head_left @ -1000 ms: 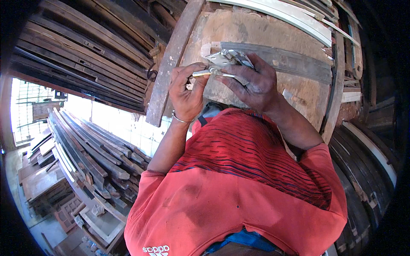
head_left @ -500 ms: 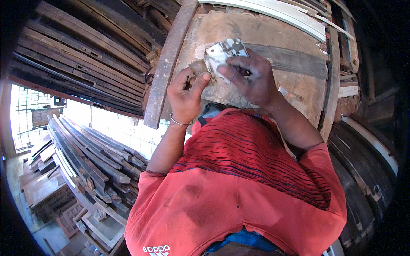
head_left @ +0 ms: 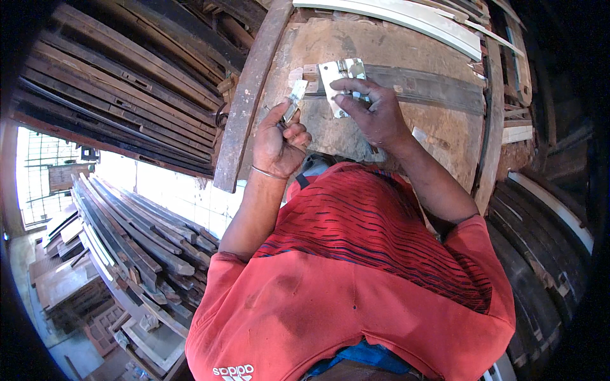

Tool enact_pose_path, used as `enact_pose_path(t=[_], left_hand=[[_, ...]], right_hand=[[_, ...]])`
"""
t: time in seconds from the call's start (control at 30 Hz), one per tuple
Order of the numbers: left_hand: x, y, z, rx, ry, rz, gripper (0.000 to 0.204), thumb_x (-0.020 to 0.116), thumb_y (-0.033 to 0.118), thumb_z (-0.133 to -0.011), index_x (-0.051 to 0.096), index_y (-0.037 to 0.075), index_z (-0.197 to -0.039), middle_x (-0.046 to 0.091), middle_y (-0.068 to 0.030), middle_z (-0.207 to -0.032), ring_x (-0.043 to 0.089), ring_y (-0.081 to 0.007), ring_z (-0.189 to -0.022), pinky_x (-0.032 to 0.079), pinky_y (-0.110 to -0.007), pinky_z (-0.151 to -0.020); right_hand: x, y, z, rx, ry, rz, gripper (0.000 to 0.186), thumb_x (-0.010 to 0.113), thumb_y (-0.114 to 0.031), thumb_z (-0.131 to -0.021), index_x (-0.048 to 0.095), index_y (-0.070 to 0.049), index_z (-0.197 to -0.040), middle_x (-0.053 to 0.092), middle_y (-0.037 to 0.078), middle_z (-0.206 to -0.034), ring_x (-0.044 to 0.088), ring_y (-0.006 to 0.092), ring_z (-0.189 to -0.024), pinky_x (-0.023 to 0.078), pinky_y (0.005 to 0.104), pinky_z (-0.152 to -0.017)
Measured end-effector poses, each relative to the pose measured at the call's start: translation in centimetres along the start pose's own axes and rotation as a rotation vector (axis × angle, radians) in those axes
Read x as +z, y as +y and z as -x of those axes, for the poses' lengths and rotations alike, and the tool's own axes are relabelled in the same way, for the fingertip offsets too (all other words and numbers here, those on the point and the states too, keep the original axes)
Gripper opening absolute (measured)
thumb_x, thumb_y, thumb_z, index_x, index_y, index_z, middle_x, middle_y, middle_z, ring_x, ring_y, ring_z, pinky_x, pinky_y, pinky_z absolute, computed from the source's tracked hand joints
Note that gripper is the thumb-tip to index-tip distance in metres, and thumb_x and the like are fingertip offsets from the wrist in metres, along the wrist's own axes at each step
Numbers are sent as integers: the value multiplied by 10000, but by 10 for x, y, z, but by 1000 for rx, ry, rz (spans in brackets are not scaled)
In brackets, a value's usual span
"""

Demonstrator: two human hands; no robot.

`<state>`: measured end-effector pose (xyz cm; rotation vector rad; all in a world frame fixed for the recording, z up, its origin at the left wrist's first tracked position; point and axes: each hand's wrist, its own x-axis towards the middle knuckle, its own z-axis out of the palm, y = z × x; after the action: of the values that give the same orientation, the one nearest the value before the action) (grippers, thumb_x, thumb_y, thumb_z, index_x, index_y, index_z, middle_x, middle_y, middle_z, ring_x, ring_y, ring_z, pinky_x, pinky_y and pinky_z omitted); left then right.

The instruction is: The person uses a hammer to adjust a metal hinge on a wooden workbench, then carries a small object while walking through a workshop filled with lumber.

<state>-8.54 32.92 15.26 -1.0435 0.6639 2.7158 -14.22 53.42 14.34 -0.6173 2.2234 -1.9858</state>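
Observation:
My left hand [head_left: 279, 143] is closed, pinching a small pale flat strip [head_left: 297, 98] between thumb and fingers. What the strip is made of is not clear. To its right, my right hand [head_left: 376, 113] grips a whitish hinge-like metal plate [head_left: 328, 75] with its thumb and index finger. Holes show near the plate's left edge, and dark patches mark its upper right part. The plate is over a worn wooden bench top [head_left: 438, 54], apart from the strip. My right fingers hide part of it.
A dark grooved wooden board [head_left: 438, 91] lies across the bench behind my right hand. A long white moulding [head_left: 406, 20] runs along the far edge. An upright plank [head_left: 251, 95] borders the left side. Stacked timber [head_left: 140, 222] stands lower left.
My left hand has turned, and the pale strip now shows upright in its fingers. The plate in my right hand has rotated to face up more squarely, apart from my left hand.

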Motion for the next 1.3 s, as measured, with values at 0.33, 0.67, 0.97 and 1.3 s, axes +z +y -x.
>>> enact_pose_path(t=[0.33,0.67,0.97,1.3], left_hand=[[11,-11,12,4,-30,-176,180,650,195,-896,559,93,-1012,523,-17,-775,372,-70,-469,307,-228,-449],[3,-10,10,189,-159,-206,132,614,227,-953,611,109,-1010,634,1,-800,480,-78,-512,360,-234,-472],[-9,0,3,342,-141,-150,193,584,216,-946,615,103,-1099,705,-22,-955,673,-142,-775,462,-249,-570],[-45,-18,-30,281,35,-316,133,558,137,-920,640,46,-972,663,-58,-852,650,-157,-770,514,-273,-695]], right_hand=[[1,-2,-4,-452,71,425,422,791,-206,-767,647,-107,-1151,603,190,-1080,646,373,-967,542,424,-800],[4,23,3,-340,74,259,178,719,-152,-828,689,-78,-987,637,144,-1043,659,279,-914,530,389,-806],[-7,20,7,31,88,-323,665,636,-25,-880,292,-9,-1448,571,117,-1225,560,148,-1078,466,282,-912],[-8,38,12,400,127,-470,356,642,-70,-898,586,-20,-1246,657,22,-1076,603,116,-951,501,304,-868]])
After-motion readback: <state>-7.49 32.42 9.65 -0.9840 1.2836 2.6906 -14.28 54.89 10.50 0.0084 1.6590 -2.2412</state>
